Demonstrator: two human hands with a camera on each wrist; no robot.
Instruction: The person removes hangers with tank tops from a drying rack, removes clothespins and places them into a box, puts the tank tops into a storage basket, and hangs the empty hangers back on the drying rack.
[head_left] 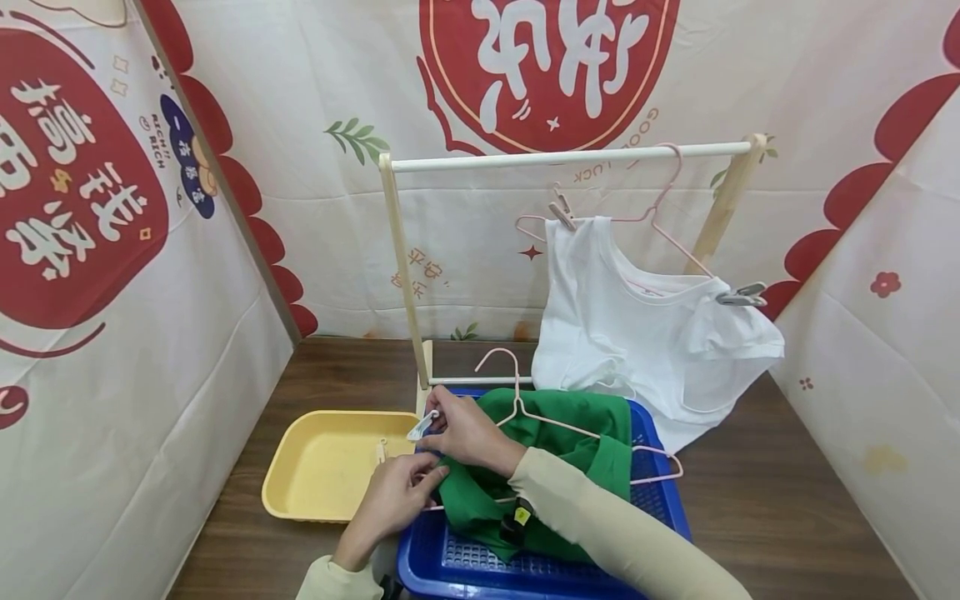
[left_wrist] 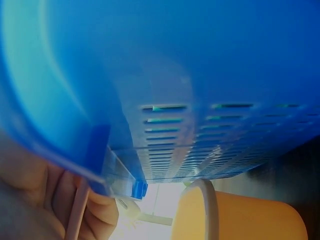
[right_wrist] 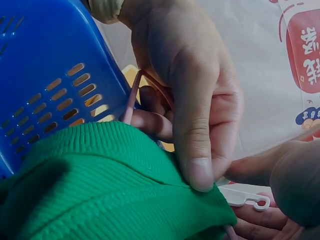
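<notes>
A green ribbed garment (head_left: pixel 555 408) hangs on a pink hanger (head_left: pixel 517 385) lying over the blue basket (head_left: pixel 675 510). My left hand (head_left: pixel 396 490) grips the hanger's left end, the thumb against the cloth's edge; in the left wrist view the pink bar (left_wrist: pixel 77 210) runs through its curled fingers. Just above it, my right hand (head_left: pixel 468 432) pinches a white clothespin (head_left: pixel 422 426). The right wrist view has this clothespin (right_wrist: pixel 244 196) beside the cloth corner; its jaws are partly hidden by the fabric and hand.
A yellow tray (head_left: pixel 318 467) with a light clothespin (head_left: pixel 382 451) inside stands left of the basket. Behind, a rack with a white bar (head_left: pixel 525 159) carries a white top (head_left: pixel 630 325) on a pink hanger, with clothespins at both shoulders. Printed cloth walls surround the wooden table (head_left: pixel 757 500).
</notes>
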